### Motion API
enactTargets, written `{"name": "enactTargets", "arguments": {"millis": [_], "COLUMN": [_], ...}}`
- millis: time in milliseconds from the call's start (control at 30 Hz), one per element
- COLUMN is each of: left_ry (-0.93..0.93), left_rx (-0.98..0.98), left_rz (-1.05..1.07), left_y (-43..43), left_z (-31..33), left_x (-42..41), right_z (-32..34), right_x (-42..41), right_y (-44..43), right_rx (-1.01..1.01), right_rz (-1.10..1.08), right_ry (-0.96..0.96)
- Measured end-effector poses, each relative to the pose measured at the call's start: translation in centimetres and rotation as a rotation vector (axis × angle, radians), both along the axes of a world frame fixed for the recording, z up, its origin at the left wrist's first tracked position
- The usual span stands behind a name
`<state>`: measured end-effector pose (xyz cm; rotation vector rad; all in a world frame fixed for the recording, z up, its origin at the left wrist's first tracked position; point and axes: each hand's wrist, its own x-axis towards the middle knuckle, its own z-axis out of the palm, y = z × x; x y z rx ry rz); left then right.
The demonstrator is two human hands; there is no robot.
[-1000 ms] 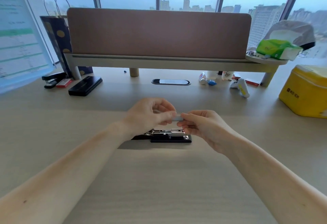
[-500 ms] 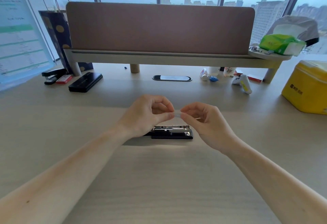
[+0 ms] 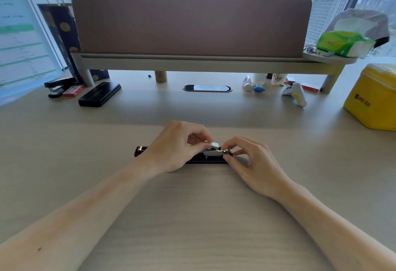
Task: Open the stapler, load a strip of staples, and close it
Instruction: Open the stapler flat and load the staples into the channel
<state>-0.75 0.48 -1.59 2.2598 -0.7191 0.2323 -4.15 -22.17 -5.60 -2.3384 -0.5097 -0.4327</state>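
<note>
A black stapler lies opened flat on the light wood desk, its metal magazine facing up and its lid end sticking out left of my wrist. My left hand pinches a short silver strip of staples just above the magazine's right part. My right hand rests at the stapler's right end, thumb and fingers pinching the magazine's front end. Most of the stapler's middle is hidden under my left hand.
At the back left lie a second black stapler, a red staple box and a black case. A yellow tin stands at the right. A desk shelf with a brown panel crosses the back, small items beneath it.
Both hands have dropped from mid-air down onto the stapler. The staple strip, held between both hands before, is now in the left fingers over the magazine; the right hand has shifted to the stapler's front end.
</note>
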Motion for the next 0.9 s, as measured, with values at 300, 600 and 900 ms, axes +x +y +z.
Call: {"name": "enactTargets", "arguments": {"millis": [300,600,900], "left_ry": [0.0,0.009,-0.089], "left_rx": [-0.007,0.006,0.067], "left_rz": [-0.035,-0.038,-0.086], "left_y": [-0.48,-0.45,-0.85], "left_z": [-0.32,-0.61,-0.55], "left_x": [-0.1,0.14,0.38], "right_z": [-0.34,-0.45,-0.53], "right_x": [0.01,0.11,0.14], "right_y": [-0.4,-0.61,-0.66], "right_rx": [0.037,0.082,0.119], "right_rz": [0.008,-0.003,-0.006], "right_ry": [-0.011,-0.007,0.002]}}
